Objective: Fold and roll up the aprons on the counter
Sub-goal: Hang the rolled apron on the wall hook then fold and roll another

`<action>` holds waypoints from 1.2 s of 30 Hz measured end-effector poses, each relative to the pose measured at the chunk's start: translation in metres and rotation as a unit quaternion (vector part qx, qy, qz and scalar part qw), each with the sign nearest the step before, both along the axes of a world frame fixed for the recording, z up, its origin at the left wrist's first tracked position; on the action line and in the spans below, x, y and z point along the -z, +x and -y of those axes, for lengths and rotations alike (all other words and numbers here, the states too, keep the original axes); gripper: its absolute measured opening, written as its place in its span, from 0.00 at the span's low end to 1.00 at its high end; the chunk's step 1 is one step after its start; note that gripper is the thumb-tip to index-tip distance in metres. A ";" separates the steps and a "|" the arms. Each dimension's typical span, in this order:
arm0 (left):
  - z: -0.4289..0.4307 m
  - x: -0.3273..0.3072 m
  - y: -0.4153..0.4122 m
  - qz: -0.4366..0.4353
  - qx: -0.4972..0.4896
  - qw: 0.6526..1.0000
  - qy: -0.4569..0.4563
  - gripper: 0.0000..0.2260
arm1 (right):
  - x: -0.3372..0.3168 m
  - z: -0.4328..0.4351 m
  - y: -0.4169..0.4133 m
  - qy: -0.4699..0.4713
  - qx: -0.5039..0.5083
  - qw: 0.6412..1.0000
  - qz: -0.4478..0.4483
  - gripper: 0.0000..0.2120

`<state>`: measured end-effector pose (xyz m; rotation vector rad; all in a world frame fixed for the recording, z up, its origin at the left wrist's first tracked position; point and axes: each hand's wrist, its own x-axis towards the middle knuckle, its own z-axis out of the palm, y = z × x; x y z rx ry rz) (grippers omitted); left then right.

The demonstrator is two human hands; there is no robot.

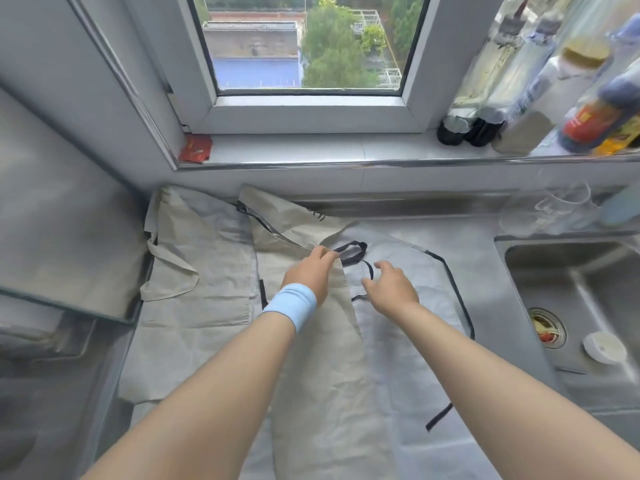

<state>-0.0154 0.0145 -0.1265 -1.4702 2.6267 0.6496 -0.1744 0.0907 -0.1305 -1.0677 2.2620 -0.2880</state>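
Note:
A beige apron with black trim [322,368] lies on the steel counter, its left half folded over along a long edge down the middle, showing a pale grey inner side [408,341]. Its black neck strap [353,252] loops at the top. My left hand [310,271], with a light blue wristband, pinches the top corner of the folded flap beside the strap. My right hand [391,287] hovers just above the grey side with fingers spread, holding nothing. A second beige apron [201,271] lies crumpled to the left, partly under the first.
A steel sink [568,306] with a drain strainer and a small white cup sits on the right. Bottles [540,91] crowd the right end of the windowsill. A red packet [195,148] lies on the sill's left. A stove edge [69,306] borders the left. Clear glasses [561,206] stand behind the sink.

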 end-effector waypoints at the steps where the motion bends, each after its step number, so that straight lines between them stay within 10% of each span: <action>1: 0.006 -0.001 -0.005 0.006 0.012 1.000 0.010 0.29 | 0.004 0.006 -0.003 0.002 -0.009 1.000 0.024 0.18; 7: 0.023 -0.009 -0.020 0.064 0.028 0.995 0.075 0.23 | 0.012 0.020 -0.007 -0.024 0.053 0.949 0.310 0.07; 12: 0.035 -0.023 -0.015 -0.038 -0.083 0.992 0.086 0.09 | 0.013 0.019 -0.015 -0.076 0.040 0.985 0.149 0.09; 17: 0.027 -0.029 -0.016 -0.097 -0.097 0.986 0.091 0.12 | 0.000 0.017 0.027 0.090 -0.082 0.924 0.363 0.07; 22: 0.027 -0.010 0.000 -0.086 -0.089 0.992 0.038 0.18 | -0.003 0.050 0.014 0.143 -0.252 0.953 0.089 0.08; 27: 0.049 -0.005 0.024 -0.064 -0.129 0.990 0.018 0.20 | -0.024 0.098 -0.003 0.018 -0.125 0.988 -0.092 0.10; 36: 0.090 -0.004 0.047 -0.069 -0.137 0.988 0.033 0.18 | -0.012 0.149 0.044 0.073 0.095 0.966 0.229 0.12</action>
